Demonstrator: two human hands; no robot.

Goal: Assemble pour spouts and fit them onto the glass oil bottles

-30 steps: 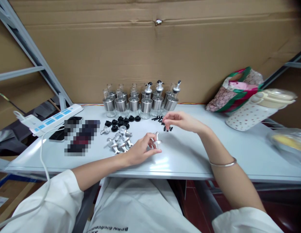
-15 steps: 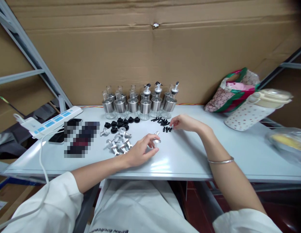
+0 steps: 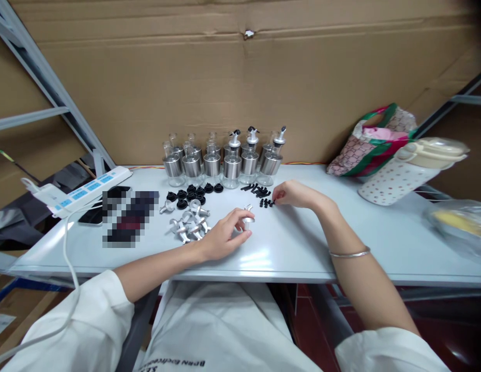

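Observation:
My left hand (image 3: pixel 226 233) is closed around a silver pourer spout (image 3: pixel 248 220), held just above the table near its front edge. Fingertips of my right hand (image 3: pixel 289 193) are pinched together at a cluster of small black plugs (image 3: pixel 266 203); what lies between them is too small to make out. Behind the plugs is a heap of thin black pieces (image 3: pixel 257 190). Left of my left hand lie several loose silver spouts (image 3: pixel 191 226). Beyond those sit several black ribbed stoppers (image 3: pixel 191 195).
Several glass bottles with steel bands (image 3: pixel 232 168) stand in rows at the back, three topped with spouts. A power strip (image 3: pixel 93 190) and phone (image 3: pixel 93 214) lie left. A dotted thermos jug (image 3: pixel 399 173), patterned bag (image 3: pixel 360 147) and plastic-wrapped bowl (image 3: pixel 460 230) are right.
My right fingertips have closed in at the edge of the small black plugs. My left hand keeps its hold on the silver spout. The whole view has shifted slightly upward.

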